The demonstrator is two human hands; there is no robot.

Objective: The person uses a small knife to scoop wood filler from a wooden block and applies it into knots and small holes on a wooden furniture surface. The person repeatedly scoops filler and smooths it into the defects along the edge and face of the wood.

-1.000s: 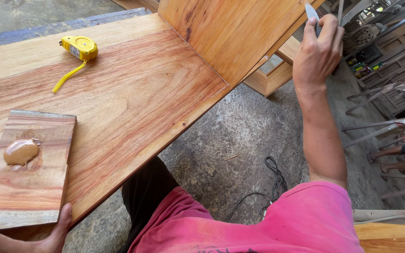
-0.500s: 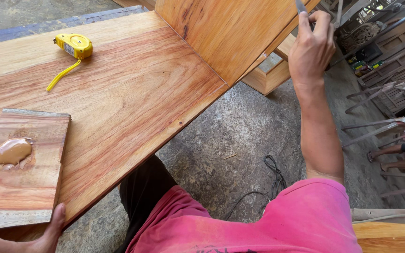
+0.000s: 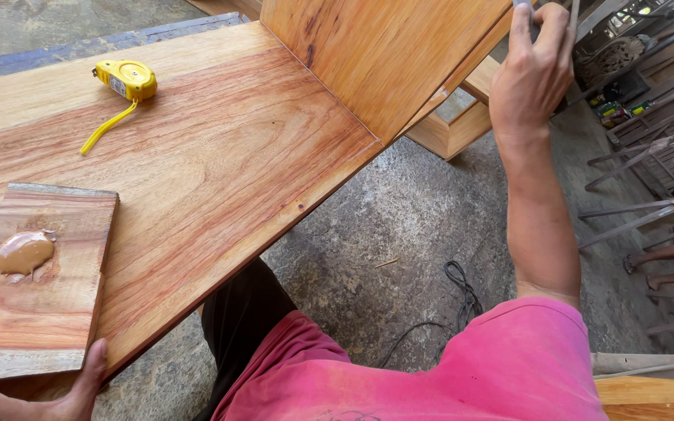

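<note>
Though taking up most of the view, carries little: long reddish plank (image 3: 220, 179) serving as counter, long axis running from lower left up to the right. Standing upright on its far end, a lighter wooden panel (image 3: 384, 54). Below, grey concrete floor (image 3: 399, 226) with a black cable (image 3: 462, 292). Lying flat at the counter's near left end, a small board (image 3: 48, 312), long axis pointing toward the body. Right grip (image 3: 536, 74) raised at the panel's top right edge, closed around a thin metal tool (image 3: 573, 14), mostly cut off by the frame. Left grip (image 3: 79, 386) at the small board's near corner, thumb touching it; closed or not, cannot tell. Yellow tape measure (image 3: 125, 78) far left on the counter. Tan putty blob (image 3: 25, 252) on the small board: well apart from the right grip, down and left across the counter, much nearer the left grip.
</note>
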